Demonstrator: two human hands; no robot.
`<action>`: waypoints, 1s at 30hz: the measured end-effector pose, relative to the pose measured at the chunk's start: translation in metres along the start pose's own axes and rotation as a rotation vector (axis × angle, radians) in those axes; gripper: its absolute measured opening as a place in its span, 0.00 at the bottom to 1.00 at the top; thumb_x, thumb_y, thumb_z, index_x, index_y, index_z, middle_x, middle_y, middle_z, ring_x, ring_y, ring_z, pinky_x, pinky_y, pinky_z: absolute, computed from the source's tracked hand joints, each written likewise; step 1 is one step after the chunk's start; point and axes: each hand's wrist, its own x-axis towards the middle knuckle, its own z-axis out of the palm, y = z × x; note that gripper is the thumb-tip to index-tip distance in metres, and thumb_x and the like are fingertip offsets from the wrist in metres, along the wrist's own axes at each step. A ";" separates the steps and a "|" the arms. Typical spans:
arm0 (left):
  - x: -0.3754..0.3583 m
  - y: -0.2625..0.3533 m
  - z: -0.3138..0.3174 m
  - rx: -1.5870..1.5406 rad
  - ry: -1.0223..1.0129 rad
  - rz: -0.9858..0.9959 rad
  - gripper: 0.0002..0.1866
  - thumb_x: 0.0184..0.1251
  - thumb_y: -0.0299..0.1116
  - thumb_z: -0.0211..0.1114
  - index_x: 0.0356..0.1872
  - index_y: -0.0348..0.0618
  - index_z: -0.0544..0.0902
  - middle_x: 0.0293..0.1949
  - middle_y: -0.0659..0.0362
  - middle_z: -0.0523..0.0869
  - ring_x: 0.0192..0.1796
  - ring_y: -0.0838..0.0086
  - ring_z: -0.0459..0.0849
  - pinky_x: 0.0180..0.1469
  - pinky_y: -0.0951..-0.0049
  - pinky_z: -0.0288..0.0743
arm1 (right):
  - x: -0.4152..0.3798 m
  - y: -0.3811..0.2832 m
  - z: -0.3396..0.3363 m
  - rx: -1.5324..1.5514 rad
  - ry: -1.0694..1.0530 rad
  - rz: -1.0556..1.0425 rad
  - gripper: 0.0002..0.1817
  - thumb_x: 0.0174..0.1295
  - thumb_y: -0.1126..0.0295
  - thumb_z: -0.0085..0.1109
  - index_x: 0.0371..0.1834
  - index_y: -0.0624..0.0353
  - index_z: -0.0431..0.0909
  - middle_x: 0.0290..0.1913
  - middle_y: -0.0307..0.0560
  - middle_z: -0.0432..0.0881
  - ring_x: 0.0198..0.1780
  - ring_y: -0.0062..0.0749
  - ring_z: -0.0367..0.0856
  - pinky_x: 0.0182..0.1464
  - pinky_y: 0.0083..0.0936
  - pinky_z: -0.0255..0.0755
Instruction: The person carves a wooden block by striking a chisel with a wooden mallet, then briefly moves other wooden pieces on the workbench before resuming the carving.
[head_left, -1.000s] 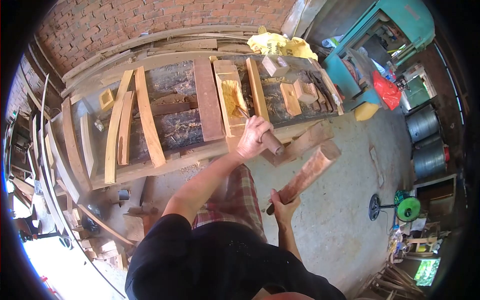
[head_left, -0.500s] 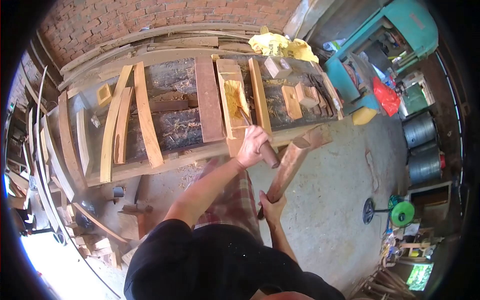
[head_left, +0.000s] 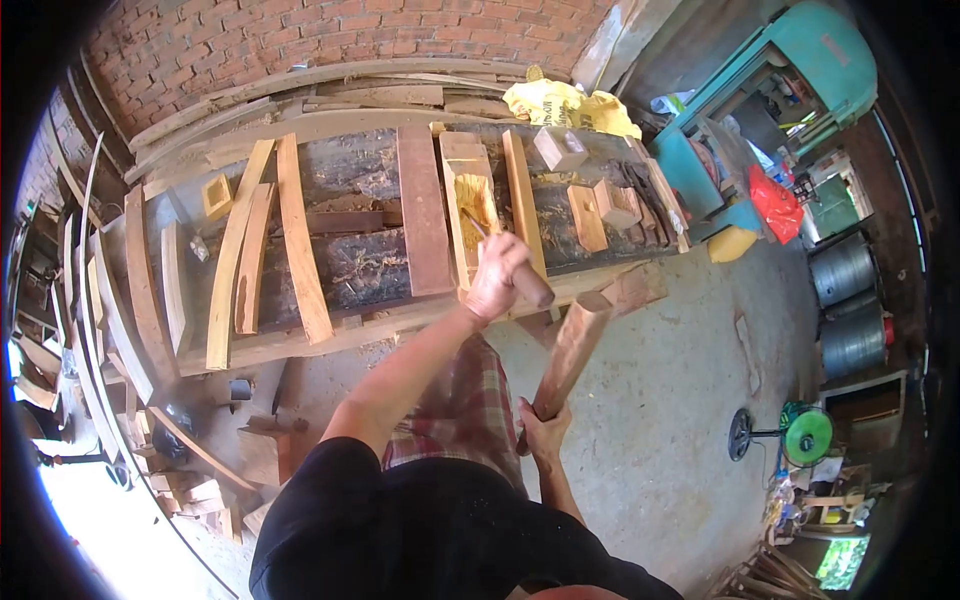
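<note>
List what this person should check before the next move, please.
1. Left hand gripping the chisel: ok.
2. Chisel tip within the hollow of the wooden block: ok, though contact is hard to tell.
3. Right hand gripping the wooden mallet: ok.
4. Mallet apart from the chisel handle: ok, a gap shows.
5. Wooden block held fast: cannot tell; no clamp shows.
6. Workbench free of shavings: not ok, some lie scattered.

Left hand (head_left: 499,276) grips chisel (head_left: 534,286), tip in hollowed wood block (head_left: 478,200); right hand (head_left: 545,430) holds wooden mallet (head_left: 572,355).

Chisel (head_left: 533,285), middle unseen inside left grip (head_left: 499,273)
</note>
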 end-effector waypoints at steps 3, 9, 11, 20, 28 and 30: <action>0.026 0.021 -0.020 -0.153 0.241 -0.113 0.18 0.43 0.20 0.73 0.35 0.48 0.77 0.38 0.59 0.77 0.45 0.63 0.75 0.47 0.63 0.70 | -0.010 -0.031 -0.005 0.053 -0.018 0.005 0.22 0.52 0.72 0.75 0.47 0.70 0.75 0.34 0.44 0.80 0.29 0.25 0.79 0.31 0.24 0.74; 0.010 0.051 -0.018 -0.323 0.103 -0.160 0.21 0.36 0.24 0.76 0.35 0.47 0.78 0.36 0.56 0.75 0.45 0.58 0.74 0.53 0.61 0.67 | -0.008 -0.042 -0.010 0.082 -0.010 -0.067 0.20 0.54 0.75 0.73 0.45 0.68 0.73 0.30 0.44 0.78 0.24 0.26 0.79 0.26 0.24 0.74; 0.000 0.035 -0.005 -0.359 0.076 -0.178 0.19 0.39 0.25 0.75 0.35 0.48 0.78 0.36 0.57 0.76 0.45 0.58 0.75 0.52 0.60 0.67 | -0.012 -0.062 -0.011 0.147 0.022 -0.089 0.17 0.55 0.80 0.69 0.42 0.65 0.70 0.27 0.43 0.77 0.23 0.27 0.78 0.26 0.24 0.75; 0.011 0.036 -0.011 -0.287 -0.002 -0.134 0.15 0.48 0.24 0.75 0.33 0.46 0.77 0.33 0.58 0.78 0.40 0.61 0.78 0.46 0.64 0.70 | -0.003 -0.023 0.005 -0.162 -0.062 -0.152 0.16 0.55 0.77 0.70 0.43 0.66 0.73 0.29 0.41 0.76 0.30 0.24 0.77 0.32 0.22 0.73; -0.009 0.024 0.000 -0.038 -0.287 0.082 0.17 0.40 0.25 0.73 0.34 0.49 0.77 0.37 0.58 0.78 0.46 0.59 0.77 0.51 0.60 0.67 | -0.001 -0.029 0.003 0.256 -0.010 0.001 0.18 0.57 0.74 0.70 0.45 0.67 0.72 0.28 0.41 0.77 0.23 0.23 0.76 0.24 0.22 0.72; -0.014 0.022 0.005 0.214 -0.370 0.066 0.19 0.37 0.25 0.71 0.36 0.50 0.78 0.39 0.58 0.78 0.48 0.59 0.76 0.51 0.60 0.66 | -0.003 -0.027 0.002 0.131 -0.083 -0.036 0.17 0.58 0.72 0.69 0.46 0.66 0.73 0.28 0.39 0.76 0.22 0.22 0.75 0.24 0.22 0.70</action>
